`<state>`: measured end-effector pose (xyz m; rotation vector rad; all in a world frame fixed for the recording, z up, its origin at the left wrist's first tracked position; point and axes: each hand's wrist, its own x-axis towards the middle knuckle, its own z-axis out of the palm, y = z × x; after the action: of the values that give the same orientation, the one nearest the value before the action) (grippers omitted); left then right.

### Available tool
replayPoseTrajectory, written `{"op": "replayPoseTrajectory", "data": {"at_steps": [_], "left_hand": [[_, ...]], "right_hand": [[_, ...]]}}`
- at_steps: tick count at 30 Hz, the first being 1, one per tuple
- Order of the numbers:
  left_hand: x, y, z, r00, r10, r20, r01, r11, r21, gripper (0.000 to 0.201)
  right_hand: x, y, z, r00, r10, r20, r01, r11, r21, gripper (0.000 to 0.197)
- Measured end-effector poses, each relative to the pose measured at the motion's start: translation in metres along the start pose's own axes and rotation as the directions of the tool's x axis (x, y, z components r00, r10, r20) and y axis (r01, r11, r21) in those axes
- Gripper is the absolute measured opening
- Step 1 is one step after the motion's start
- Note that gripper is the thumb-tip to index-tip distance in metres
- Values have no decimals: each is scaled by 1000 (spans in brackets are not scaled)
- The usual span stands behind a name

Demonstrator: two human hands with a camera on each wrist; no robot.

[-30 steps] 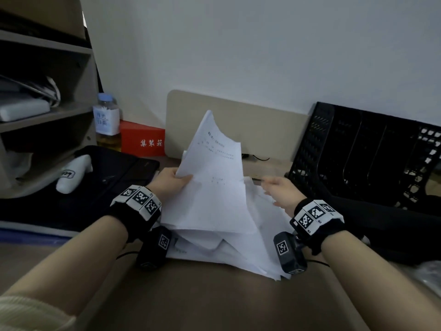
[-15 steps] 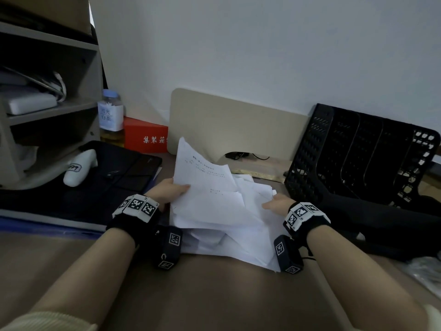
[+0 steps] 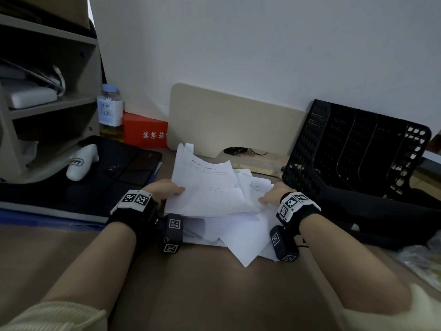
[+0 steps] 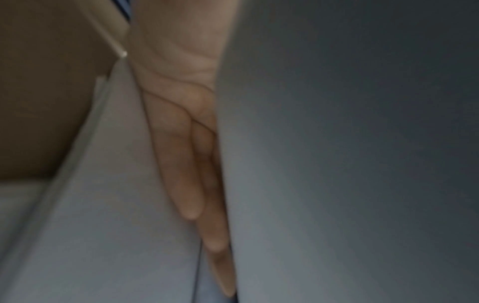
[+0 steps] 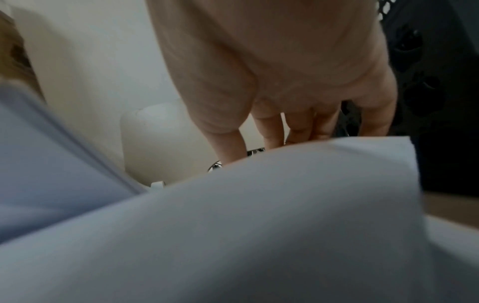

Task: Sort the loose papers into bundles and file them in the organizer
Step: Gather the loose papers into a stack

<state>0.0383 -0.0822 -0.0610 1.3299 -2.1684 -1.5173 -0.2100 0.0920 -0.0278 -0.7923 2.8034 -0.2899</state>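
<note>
A messy pile of white papers (image 3: 238, 232) lies on the brown desk in the head view. My left hand (image 3: 164, 189) holds a bundle of printed sheets (image 3: 210, 189) by its left edge, thumb on top; in the left wrist view its straight fingers (image 4: 186, 164) lie under the sheets (image 4: 337, 164). My right hand (image 3: 272, 195) rests on the pile's right side, thumb pointing left. In the right wrist view its fingers (image 5: 272, 127) reach straight down behind a curled sheet (image 5: 259, 225), tips hidden. The black mesh organizer (image 3: 353, 149) stands at the right, its slots empty.
A black case (image 3: 114, 173) with a white device (image 3: 82, 161) lies left of the papers. A bottle (image 3: 111, 111), a red box (image 3: 145, 132) and a beige board (image 3: 233, 123) stand along the wall. Shelves (image 3: 47, 103) rise at far left; dark fabric (image 3: 381, 218) lies below the organizer.
The sheets in my left hand have come down from upright to lie low over the pile. My right hand has dropped onto the pile's right side.
</note>
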Motion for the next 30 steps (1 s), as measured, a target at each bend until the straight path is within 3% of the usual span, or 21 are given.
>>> {"op": "replayPoseTrajectory", "data": {"at_steps": [7, 11, 15, 19, 21, 24, 28, 30], "left_hand": [[6, -5, -4, 1000, 7, 11, -8, 998, 62, 53], [10, -9, -5, 1000, 11, 0, -11, 995, 102, 55], [5, -5, -4, 1000, 11, -22, -7, 987, 161, 53], [2, 1, 0, 999, 1, -38, 10, 962, 273, 52], [4, 1, 0, 999, -10, -36, 19, 963, 270, 52], [5, 1, 1, 999, -10, -49, 23, 963, 270, 53], [6, 2, 2, 999, 2, -42, 10, 962, 273, 53], [7, 1, 1, 999, -1, -47, 13, 967, 254, 53]], "right_hand": [[-10, 4, -14, 996, -76, -40, 71, 992, -106, 49], [-12, 15, -11, 997, -72, 39, 76, 992, -100, 53], [-13, 28, -12, 993, -42, 107, 40, 999, 17, 61], [-12, 39, -17, 951, -47, 305, 41, 999, 25, 74], [-12, 40, -19, 950, -44, 309, 50, 999, -13, 67], [-13, 35, -19, 977, -50, 206, 57, 998, -29, 59], [-26, 18, -23, 980, -120, 157, 146, 976, -162, 18], [-31, 13, -31, 981, -174, 89, 185, 973, -139, 10]]}}
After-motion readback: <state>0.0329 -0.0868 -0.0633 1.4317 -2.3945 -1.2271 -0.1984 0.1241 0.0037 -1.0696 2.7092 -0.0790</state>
